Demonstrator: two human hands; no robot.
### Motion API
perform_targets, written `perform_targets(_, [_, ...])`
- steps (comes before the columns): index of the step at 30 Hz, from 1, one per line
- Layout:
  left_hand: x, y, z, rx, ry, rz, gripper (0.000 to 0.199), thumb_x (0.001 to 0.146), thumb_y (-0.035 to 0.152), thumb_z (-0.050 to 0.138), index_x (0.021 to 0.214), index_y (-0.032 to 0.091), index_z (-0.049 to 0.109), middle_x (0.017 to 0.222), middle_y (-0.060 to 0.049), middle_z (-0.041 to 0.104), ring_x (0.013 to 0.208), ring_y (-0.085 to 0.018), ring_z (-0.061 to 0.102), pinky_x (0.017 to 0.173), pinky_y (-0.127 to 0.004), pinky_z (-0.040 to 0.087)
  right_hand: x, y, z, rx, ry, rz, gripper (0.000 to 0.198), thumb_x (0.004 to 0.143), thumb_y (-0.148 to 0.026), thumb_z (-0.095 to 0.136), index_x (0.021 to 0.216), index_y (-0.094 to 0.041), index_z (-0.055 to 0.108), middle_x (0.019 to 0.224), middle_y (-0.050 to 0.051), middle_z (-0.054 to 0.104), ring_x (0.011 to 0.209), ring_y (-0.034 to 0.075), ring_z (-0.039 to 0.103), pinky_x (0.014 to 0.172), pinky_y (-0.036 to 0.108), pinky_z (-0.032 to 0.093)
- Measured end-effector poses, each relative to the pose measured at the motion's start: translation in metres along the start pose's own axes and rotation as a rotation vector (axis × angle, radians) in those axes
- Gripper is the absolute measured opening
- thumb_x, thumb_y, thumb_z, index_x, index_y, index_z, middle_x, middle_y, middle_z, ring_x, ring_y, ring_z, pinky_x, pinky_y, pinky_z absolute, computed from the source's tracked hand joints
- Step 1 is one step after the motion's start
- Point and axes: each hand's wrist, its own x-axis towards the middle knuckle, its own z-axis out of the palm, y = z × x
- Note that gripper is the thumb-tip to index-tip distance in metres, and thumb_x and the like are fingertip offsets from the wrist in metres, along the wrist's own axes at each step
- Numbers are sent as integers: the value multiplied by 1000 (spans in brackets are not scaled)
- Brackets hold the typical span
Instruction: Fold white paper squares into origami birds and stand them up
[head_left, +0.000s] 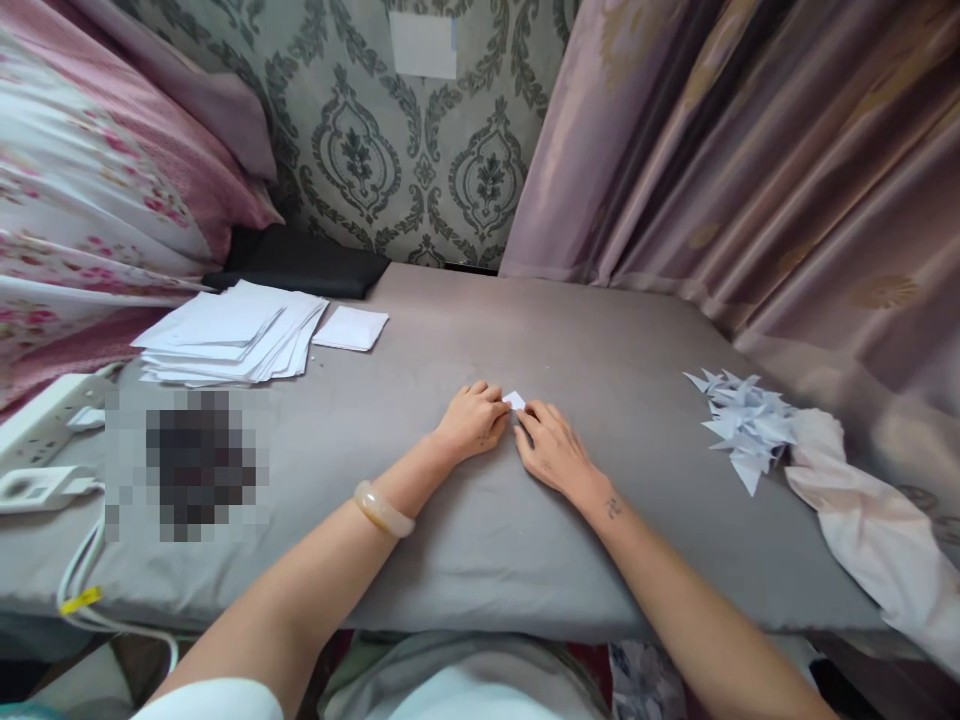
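Observation:
A small folded piece of white paper [514, 400] lies on the grey cloth between my two hands, its pointed tip facing away from me. My left hand [476, 418] has its fingers curled and pinches the left side of the paper. On the other side, my right hand [553, 445] presses its bent fingertips against the paper's right edge. Most of the paper shows only as a little peak; the rest is hidden by my fingers. A pale bangle [384, 510] circles my left wrist.
At the left lie a stack of white sheets [232, 335], a smaller paper stack [351, 328] and a black folded item [300, 262]. White power strips [45, 425] with cables sit at the left edge. Pointed folded paper pieces [746, 420] are heaped right, beside pale cloth [862, 510].

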Motion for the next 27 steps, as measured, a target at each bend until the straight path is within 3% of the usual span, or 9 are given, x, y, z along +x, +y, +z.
perform_targets(4, [10, -2, 4, -74, -15, -69, 30, 93, 32, 44, 88, 18, 70, 86, -9, 62, 86, -22, 52, 73, -32, 40, 13, 16, 0, 132, -4, -1, 25, 89, -24, 44, 95, -20, 68, 107, 11, 62, 100, 22, 57, 84, 34, 46])
perform_targets(7, [17, -6, 14, -187, 42, -221, 23, 86, 35, 59, 97, 17, 67, 88, -8, 62, 87, -23, 54, 74, -31, 42, 26, 35, 5, 384, 7, 76, 17, 82, -20, 52, 86, -21, 68, 94, 6, 65, 83, 16, 61, 79, 30, 48])
perform_targets(10, [19, -11, 24, -292, 105, -280, 37, 79, 33, 67, 110, 14, 60, 94, -8, 61, 89, -21, 55, 79, -32, 44, 33, 49, 14, 505, 60, 137, 21, 76, -18, 58, 96, -19, 64, 92, 4, 64, 75, 13, 61, 73, 28, 49])
perform_targets(14, [17, -15, 30, -408, 126, -256, 19, 80, 24, 64, 98, 16, 63, 91, -6, 58, 81, -17, 56, 76, -30, 45, 30, 53, 23, 540, 113, 67, 22, 75, -21, 61, 96, -19, 64, 94, 4, 61, 78, 13, 59, 73, 28, 48])
perform_targets(21, [15, -1, 7, -583, 324, -173, 2, 81, 21, 62, 81, 18, 63, 94, -5, 61, 93, -19, 54, 92, -36, 38, 23, 45, 24, 691, 179, 26, 15, 76, -26, 63, 88, -21, 68, 99, 5, 57, 80, 13, 57, 70, 28, 47])
perform_targets(23, [13, 3, -1, -669, 351, -208, 5, 81, 24, 63, 83, 19, 63, 94, -5, 62, 97, -19, 54, 93, -36, 38, 20, 41, 19, 744, 215, 26, 11, 76, -27, 63, 83, -21, 69, 101, 6, 57, 87, 15, 58, 72, 28, 46])
perform_targets(27, [11, 7, -11, -812, 348, -315, 15, 76, 31, 69, 84, 19, 65, 115, -9, 58, 109, -22, 51, 93, -37, 38, 15, 33, 3, 875, 308, 69, 8, 76, -28, 62, 73, -20, 65, 99, 6, 59, 93, 18, 58, 81, 32, 45])
